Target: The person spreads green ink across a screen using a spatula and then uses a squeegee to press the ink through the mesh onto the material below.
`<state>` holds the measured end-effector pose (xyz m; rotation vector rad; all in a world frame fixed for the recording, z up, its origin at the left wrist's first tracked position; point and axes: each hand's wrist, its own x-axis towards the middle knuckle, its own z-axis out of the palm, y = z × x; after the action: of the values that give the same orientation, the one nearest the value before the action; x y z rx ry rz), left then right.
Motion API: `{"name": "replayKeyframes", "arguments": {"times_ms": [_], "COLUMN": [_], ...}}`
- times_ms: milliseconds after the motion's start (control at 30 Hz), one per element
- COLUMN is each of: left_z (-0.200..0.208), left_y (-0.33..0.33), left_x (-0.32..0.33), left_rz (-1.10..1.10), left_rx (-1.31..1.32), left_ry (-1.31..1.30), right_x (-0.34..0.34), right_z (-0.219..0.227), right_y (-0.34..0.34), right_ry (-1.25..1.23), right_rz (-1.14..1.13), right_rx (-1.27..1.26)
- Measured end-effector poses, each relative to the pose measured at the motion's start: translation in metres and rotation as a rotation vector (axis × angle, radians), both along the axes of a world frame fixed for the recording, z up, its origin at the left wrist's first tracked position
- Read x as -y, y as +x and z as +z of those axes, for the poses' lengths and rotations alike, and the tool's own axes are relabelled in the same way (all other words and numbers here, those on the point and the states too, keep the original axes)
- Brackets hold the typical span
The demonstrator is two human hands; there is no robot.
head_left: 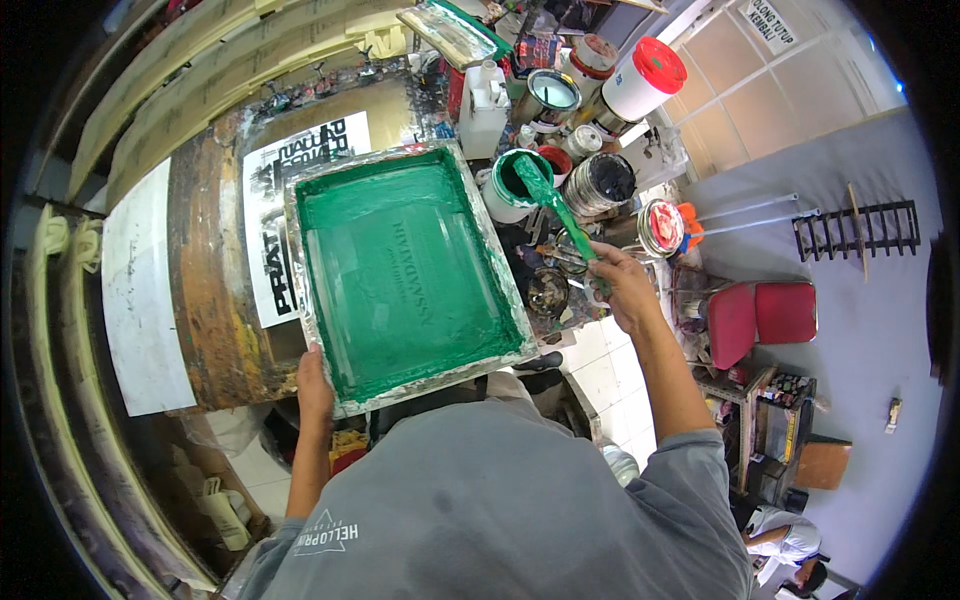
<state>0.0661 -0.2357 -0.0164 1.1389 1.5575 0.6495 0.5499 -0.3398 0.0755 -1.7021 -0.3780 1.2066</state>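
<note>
Here, the right hand (620,280) clasped a green-coated spatula (560,210), its blade over the ink tub (502,203); the left hand (314,388) gripped the screen frame (440,379), beside the tub, by its left edge.

We're facing screen (405,280) | poster (266,225) lying left, partly beneath it | tub (505,209) standing right of screen | spatula (562,207) crossing tub's mouth

Frame (497,262): rough, paint-crusted. Screen (365,295): smooth, glossy green. Spatula (557,205): glossy, ink-coated. Desk (228,285): rough, stained. White sheet (142,290): smooth paper.
</note>
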Motion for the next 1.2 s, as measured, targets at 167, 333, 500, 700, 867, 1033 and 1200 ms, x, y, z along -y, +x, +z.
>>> {"name": "replayKeyframes", "arguments": {"times_ms": [167, 333, 500, 700, 867, 1033, 1200], "left_z": [0.008, 0.007, -0.017, -0.002, -0.005, 0.006, 0.019], "left_y": [0.005, 0.004, -0.007, 0.004, 0.001, 0.007, 0.012], "left_x": [0.001, 0.000, 0.002, 0.006, 0.006, 0.009, 0.012], "left_rz": [-0.023, 0.015, 0.034, 0.007, 0.023, -0.021, -0.017], "left_rx": [-0.015, 0.014, 0.069, -0.019, 0.015, -0.077, -0.079], "left_ry": [0.027, -0.018, -0.009, 0.052, -0.003, 0.057, 0.057], "right_x": [-0.003, 0.019, 0.031, -0.014, -0.106, -0.158, -0.182], "right_z": [-0.007, 0.045, 0.110, 0.062, -0.062, -0.120, -0.122], "right_y": [0.001, 0.017, 0.017, -0.060, -0.142, -0.173, -0.227], "right_ry": [-0.067, -0.057, -0.071, 0.064, 0.092, 0.089, 0.097], "right_rz": [-0.010, -0.005, -0.035, 0.230, 0.218, 0.265, 0.427], "right_rx": [0.033, -0.074, -0.085, 0.424, 0.656, 1.172, 1.109]}}
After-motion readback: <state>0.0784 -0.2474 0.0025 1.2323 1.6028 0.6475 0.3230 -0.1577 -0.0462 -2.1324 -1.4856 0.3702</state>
